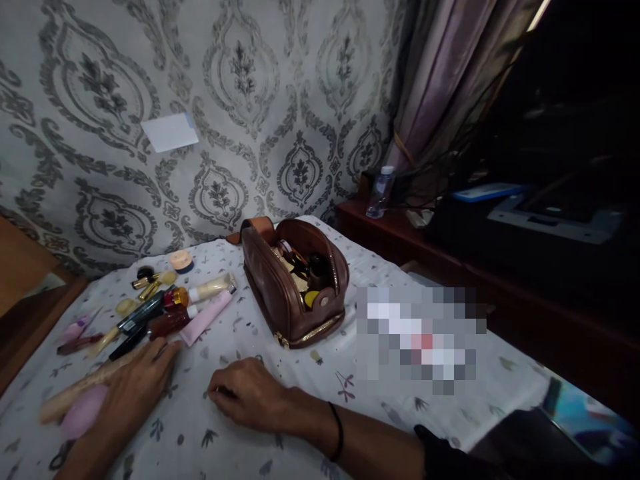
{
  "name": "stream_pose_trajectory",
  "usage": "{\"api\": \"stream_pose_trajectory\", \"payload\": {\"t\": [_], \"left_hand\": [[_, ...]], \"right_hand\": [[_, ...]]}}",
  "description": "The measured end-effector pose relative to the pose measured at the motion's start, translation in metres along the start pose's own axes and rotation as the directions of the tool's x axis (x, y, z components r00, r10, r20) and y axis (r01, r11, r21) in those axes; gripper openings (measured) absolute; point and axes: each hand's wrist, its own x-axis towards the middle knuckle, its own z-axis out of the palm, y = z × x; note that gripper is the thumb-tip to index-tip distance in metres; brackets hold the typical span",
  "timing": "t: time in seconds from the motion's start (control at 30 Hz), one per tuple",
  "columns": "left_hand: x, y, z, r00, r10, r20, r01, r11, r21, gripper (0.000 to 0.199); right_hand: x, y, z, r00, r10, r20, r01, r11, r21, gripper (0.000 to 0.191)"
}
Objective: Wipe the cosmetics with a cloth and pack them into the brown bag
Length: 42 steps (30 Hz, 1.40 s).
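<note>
Left hand (135, 380): on the near-left side of the brown bag (270, 287); fingers pointing forward and slightly bent, palm down over a long beige item (65, 399). Underside hidden; whether anything is gripped cannot be told.
Right hand (253, 397): just nearside of the bag; fingers loosely curled with a gap at the thumb, nothing visible in them.
Pink tube (207, 319): left of the bag, ahead of the left fingers, its broad end just beside them.
Tube axis: oblique, from the left fingers toward the bag; cap end near the bag's left wall.
Nearer hand: left hand to the tube; right hand to the bag.
Bag axis: far-left to near-right; zip pulls (281, 340) at the near end, on the right hand's side.
Bag opening: unzipped along the top; a yellow round item (311, 299) sits inside at the near end, darker items behind it.
Left cluster: cream tube (213, 288) between the bag and a dark red bottle (167, 325); two-tone jar (181, 261) farther off, left of the bag.
Room: printed cloth (190, 413) shows between tube and bag, and in a narrow strip between bag and right hand.
Edges: patterned wall (240, 133) behind the bag; wooden ledge (380, 240) to its right, past the cloth's edge.
Right side: masked object (423, 341) beside the bag; identity cannot be told.
</note>
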Motion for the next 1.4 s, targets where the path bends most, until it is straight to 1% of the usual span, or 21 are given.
{"api": "stream_pose_trajectory", "payload": {"t": [0.13, 0.23, 0.33, 0.4, 0.47, 0.6, 0.73, 0.93, 1.1, 1.23, 1.4], "left_hand": [[0.006, 0.009, 0.007, 0.999, -0.003, -0.05, 0.0, 0.999, -0.046, 0.042], [0.017, 0.025, 0.002, 0.996, -0.056, -0.075, 0.051, 0.996, -0.073, 0.039], [0.03, 0.044, -0.008, 0.99, -0.141, -0.023, 0.139, 0.987, -0.082, 0.042], [0.037, 0.053, -0.013, 0.981, -0.196, 0.009, 0.196, 0.976, -0.092, 0.043], [0.043, 0.058, -0.017, 0.973, -0.226, 0.051, 0.231, 0.967, -0.106, 0.041], [0.047, 0.057, -0.02, 0.954, -0.282, 0.104, 0.293, 0.948, -0.124, 0.038], [0.041, 0.056, -0.023, 0.951, -0.271, 0.147, 0.293, 0.943, -0.16, 0.034], [0.021, 0.064, -0.031, 0.953, -0.233, 0.192, 0.273, 0.938, -0.213, 0.029], [0.009, 0.061, -0.032, 0.952, -0.249, 0.178, 0.285, 0.932, -0.223, 0.025], [0.002, 0.058, -0.026, 0.948, -0.275, 0.158, 0.306, 0.923, -0.233, 0.023], [-0.003, 0.06, -0.018, 0.946, -0.301, 0.122, 0.322, 0.915, -0.243, 0.028]], "right_hand": [[0.001, 0.001, 0.001, 1.0, 0.017, -0.008, -0.017, 1.0, 0.006, 0.021], [0.002, 0.004, 0.003, 1.0, 0.008, -0.029, -0.006, 0.999, 0.042, 0.019], [0.002, 0.005, 0.005, 0.999, 0.018, -0.033, -0.015, 0.996, 0.089, 0.016], [0.003, 0.006, 0.006, 0.999, 0.022, -0.036, -0.017, 0.993, 0.115, 0.016], [0.004, 0.008, 0.007, 0.999, 0.006, -0.053, 0.002, 0.989, 0.147, 0.017], [0.004, 0.009, 0.008, 0.998, -0.024, -0.057, 0.034, 0.981, 0.192, 0.018], [0.004, 0.008, 0.007, 0.999, -0.021, -0.034, 0.028, 0.973, 0.229, 0.022], [0.004, 0.006, 0.008, 1.0, -0.005, -0.024, 0.011, 0.969, 0.247, 0.026], [0.004, 0.006, 0.008, 1.0, 0.01, -0.021, -0.004, 0.966, 0.26, 0.028], [0.004, 0.007, 0.008, 1.0, 0.007, -0.019, -0.002, 0.968, 0.252, 0.028], [0.005, 0.007, 0.009, 1.0, 0.001, -0.019, 0.004, 0.968, 0.249, 0.031]]}}
